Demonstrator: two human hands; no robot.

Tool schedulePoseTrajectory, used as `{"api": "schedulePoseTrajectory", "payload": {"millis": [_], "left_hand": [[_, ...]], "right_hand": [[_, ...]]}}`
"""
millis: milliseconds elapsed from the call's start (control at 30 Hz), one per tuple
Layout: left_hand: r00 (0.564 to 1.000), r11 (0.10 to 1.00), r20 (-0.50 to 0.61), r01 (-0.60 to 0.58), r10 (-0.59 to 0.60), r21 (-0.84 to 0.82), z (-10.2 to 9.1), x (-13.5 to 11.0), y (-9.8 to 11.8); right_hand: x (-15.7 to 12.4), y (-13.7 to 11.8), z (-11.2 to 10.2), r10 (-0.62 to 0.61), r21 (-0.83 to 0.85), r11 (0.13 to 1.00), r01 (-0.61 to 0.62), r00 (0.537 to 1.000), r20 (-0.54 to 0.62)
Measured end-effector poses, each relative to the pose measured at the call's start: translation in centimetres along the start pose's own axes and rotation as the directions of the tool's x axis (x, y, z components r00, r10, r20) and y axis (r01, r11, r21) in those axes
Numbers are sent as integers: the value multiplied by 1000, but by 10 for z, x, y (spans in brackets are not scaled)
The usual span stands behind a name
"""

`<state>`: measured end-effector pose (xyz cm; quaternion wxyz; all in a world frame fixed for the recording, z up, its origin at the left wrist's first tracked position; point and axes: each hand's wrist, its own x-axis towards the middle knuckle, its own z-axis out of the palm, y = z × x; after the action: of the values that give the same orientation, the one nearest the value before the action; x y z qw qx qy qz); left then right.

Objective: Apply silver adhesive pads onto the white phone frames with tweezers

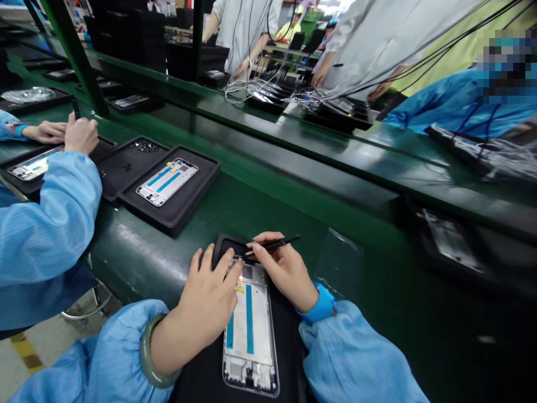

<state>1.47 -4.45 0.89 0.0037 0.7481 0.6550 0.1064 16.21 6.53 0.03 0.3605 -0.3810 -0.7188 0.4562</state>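
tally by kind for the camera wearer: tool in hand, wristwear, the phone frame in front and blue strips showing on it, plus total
Black tool in the right hand: 1
Green bangle: 1
Blue wristband: 1
Phone frame: 1
Blue strips: 2
Total: 6

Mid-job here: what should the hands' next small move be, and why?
Probably guide the black tool gently onto the upper end of the phone frame: the right hand holds the tool at that end, and the left hand is spread over it, seemingly steadying it.
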Motion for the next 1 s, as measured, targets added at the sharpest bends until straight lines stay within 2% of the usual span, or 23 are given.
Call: {"api": "schedulePoseTrajectory", "payload": {"millis": [333, 667, 833, 1000], "left_hand": [[1000, 999, -6, -31, 31, 36, 0, -1, -2], [995, 996, -56, -80, 82, 39, 1, -5, -6], [992, 993, -67, -100, 104, 55, 1, -5, -8], [991, 992, -74, -110, 114, 65, 2, -6, -8]], "right_hand": [[-4, -3, 3, -24, 78, 997, 23, 1000, 8], [-6, -8, 5, -76, -62, 995, 76, 997, 12], [-6, -11, 5, -144, -187, 972, 144, 989, 11], [-6, -12, 6, -95, -159, 983, 89, 995, -26]]}}
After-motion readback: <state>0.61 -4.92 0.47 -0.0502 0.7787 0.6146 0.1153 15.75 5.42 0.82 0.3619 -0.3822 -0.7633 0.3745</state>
